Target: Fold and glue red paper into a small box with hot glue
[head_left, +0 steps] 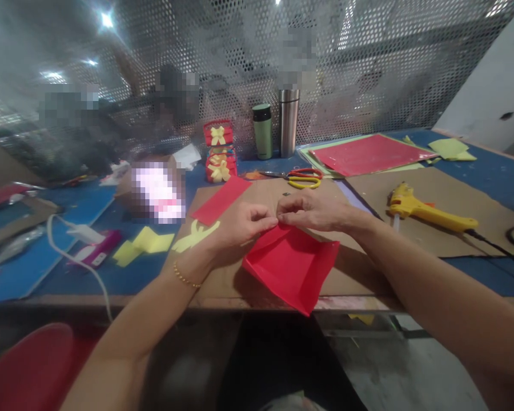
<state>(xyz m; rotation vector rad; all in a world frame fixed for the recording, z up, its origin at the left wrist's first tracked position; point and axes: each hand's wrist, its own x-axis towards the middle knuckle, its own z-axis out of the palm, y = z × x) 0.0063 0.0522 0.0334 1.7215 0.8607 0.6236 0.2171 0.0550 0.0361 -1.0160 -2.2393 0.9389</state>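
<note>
A red paper tray with folded-up sides is tilted toward me above the cardboard. Its far corner is pinched between the fingertips of my left hand and my right hand, which meet there. Both hands are closed on that edge, and the exact fold under the fingers is hidden. Left of my left hand lie a flat red paper strip and a pale yellow cut-paper piece. Beyond my right hand rest scissors with red and yellow handles.
On cardboard at the right lies a yellow glue gun with its cord. Red sheets, a green tumbler and a steel flask stand or lie behind. Small red boxes with yellow bows, yellow papers and a white cable are leftward.
</note>
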